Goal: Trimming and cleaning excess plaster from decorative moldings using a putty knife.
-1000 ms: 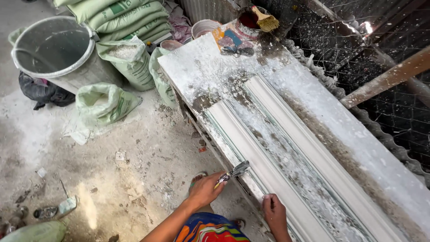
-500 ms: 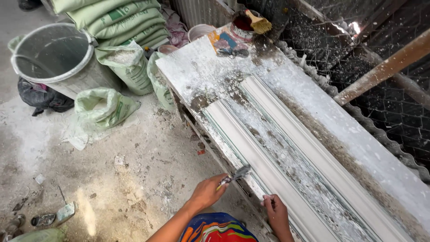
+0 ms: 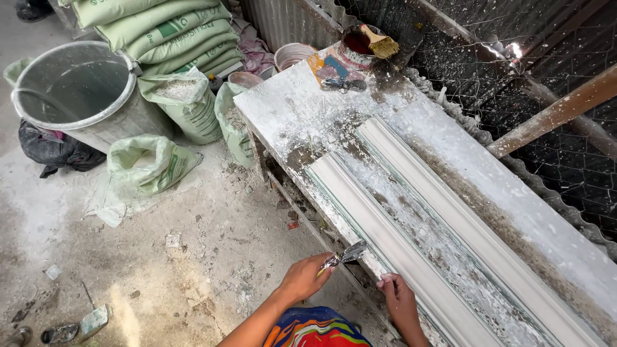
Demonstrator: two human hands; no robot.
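Note:
My left hand [image 3: 303, 277] grips a small metal scraper [image 3: 347, 254] whose blade touches the near edge of a long white plaster moulding [image 3: 398, 247] lying on a plaster-covered workbench [image 3: 289, 115]. My right hand [image 3: 400, 299] rests with its fingertips on the same edge of the moulding, just right of the scraper, and holds nothing. A second white moulding [image 3: 450, 193] lies parallel behind it, with crumbly plaster in the channel between them.
A large grey bucket [image 3: 77, 96], open green sacks of powder [image 3: 183, 103] and stacked green sacks [image 3: 154, 29] stand at the left on the dusty floor. A red pot with a brush [image 3: 360, 45] sits at the bench's far end. Wire mesh and a wooden beam [image 3: 553, 115] are at the right.
The view has tilted down and shifted slightly. My left hand with the scraper stays at the moulding's near edge, and my right hand remains beside it.

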